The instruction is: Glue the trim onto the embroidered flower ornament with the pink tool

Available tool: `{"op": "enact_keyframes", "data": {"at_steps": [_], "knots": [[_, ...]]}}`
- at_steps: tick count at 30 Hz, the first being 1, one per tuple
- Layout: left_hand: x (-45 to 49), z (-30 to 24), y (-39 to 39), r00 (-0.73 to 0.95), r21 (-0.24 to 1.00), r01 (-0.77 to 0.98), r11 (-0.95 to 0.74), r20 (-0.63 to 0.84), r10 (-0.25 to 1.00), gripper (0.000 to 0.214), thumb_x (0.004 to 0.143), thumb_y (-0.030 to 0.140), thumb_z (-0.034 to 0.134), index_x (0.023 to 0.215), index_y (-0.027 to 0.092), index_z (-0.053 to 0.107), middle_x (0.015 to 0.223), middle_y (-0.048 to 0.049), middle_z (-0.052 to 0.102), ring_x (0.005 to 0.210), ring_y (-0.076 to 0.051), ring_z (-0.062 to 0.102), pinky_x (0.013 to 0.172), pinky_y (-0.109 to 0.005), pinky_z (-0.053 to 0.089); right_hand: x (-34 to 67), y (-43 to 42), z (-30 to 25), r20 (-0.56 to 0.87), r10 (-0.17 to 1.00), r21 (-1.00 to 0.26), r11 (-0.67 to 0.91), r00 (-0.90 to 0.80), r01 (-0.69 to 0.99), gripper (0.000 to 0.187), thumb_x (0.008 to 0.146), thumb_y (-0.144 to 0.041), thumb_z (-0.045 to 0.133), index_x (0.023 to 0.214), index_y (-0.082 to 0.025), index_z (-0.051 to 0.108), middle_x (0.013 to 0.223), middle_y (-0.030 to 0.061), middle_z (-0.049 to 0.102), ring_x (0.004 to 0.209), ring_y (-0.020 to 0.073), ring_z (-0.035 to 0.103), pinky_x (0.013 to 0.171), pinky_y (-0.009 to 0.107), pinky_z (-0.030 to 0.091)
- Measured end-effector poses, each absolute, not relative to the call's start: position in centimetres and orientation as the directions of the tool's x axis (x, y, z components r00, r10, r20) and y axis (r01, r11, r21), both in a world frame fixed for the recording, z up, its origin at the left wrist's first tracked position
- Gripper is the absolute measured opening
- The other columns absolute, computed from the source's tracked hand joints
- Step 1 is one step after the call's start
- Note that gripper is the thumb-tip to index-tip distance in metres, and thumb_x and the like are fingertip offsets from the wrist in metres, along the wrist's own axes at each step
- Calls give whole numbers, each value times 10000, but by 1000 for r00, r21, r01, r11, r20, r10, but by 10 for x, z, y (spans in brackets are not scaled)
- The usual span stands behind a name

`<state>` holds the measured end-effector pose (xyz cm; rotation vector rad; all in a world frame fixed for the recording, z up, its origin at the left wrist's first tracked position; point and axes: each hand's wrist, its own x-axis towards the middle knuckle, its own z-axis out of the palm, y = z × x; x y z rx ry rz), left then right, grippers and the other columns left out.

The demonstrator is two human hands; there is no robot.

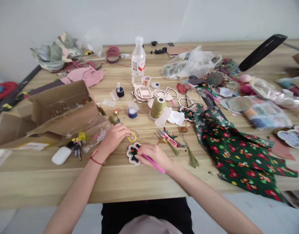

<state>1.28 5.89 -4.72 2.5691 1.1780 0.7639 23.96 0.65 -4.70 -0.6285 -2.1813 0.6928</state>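
Observation:
A small fabric-covered ornament (131, 153) with a white beaded rim lies on the wooden table (42, 175) in front of me. My right hand (153, 155) is closed round a pink pen-like tool (156, 165), its tip at the ornament. My left hand (113, 137) rests just left of it, fingers curled over something small I cannot make out, beside a yellow loop (131, 139). A red string circles my left wrist.
An open cardboard box (54, 110) sits at left, with a white case (61, 155) and keys near it. A water bottle (138, 61), olive thread spool (157, 107), wooden cut-outs (149, 93), small scissors (167, 136), tassels and patterned green fabric (234, 152) crowd the middle and right.

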Motion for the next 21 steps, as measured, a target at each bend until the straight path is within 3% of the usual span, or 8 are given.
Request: {"op": "enact_keyframes", "data": {"at_steps": [10, 17, 21], "knots": [[15, -49, 59, 499, 481, 627, -612, 354, 791, 244, 964, 349, 528, 945, 205, 724, 915, -48, 733, 863, -204, 609, 817, -365, 476, 240, 5, -46, 497, 620, -624, 742, -607, 247, 216, 983, -230, 505, 773, -197, 539, 703, 14, 616, 626, 126, 552, 606, 226, 436], [14, -35, 55, 196, 654, 615, -441, 414, 889, 229, 940, 368, 576, 899, 212, 739, 903, -48, 750, 861, -196, 655, 835, -358, 495, 240, 5, -44, 511, 635, -628, 736, -580, 253, 220, 988, -233, 493, 773, -205, 523, 696, 14, 627, 607, 126, 554, 594, 228, 432], [18, -27, 52, 87, 773, 533, -342, 352, 932, 290, 905, 461, 606, 884, 200, 732, 876, -50, 757, 825, -193, 673, 796, -339, 527, 240, 5, -45, 507, 634, -622, 738, -583, 261, 231, 992, -243, 485, 766, -209, 516, 689, 12, 624, 601, 128, 552, 594, 233, 430]]}}
